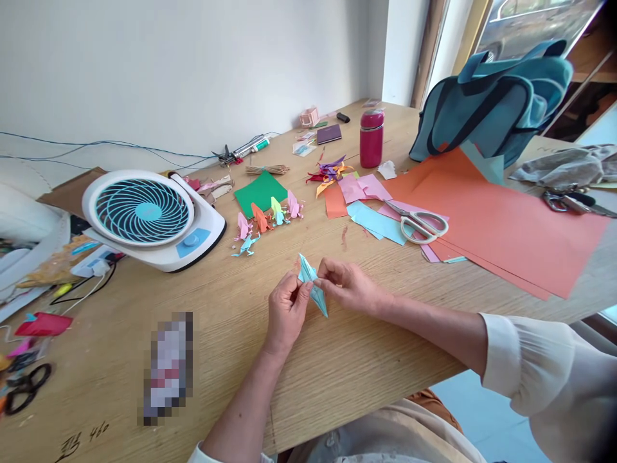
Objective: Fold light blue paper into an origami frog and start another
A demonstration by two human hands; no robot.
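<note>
L hand (288, 312) & R hand (354, 286) each pinching lt-blue paper (318, 297) over counter (231, 341). Paper creased to long points; folding looks part-done. Several finished-looking figs (261, 217) beyond. Blue strips (371, 222) by scissors (427, 225) lie flat, unfolded.

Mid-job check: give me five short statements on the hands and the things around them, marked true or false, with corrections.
1. The left hand and the right hand both hold the light-blue folded paper. True.
2. The scissors lie to the right of the green sheet. True.
3. The right hand is gripping the scissors. False: its fingers are on the light-blue folded paper, and neither hand touches the scissors.
4. The magenta bottle stands upright. True.
5. The magenta bottle stands to the left of the green sheet. False: it stands to the right of it.
</note>
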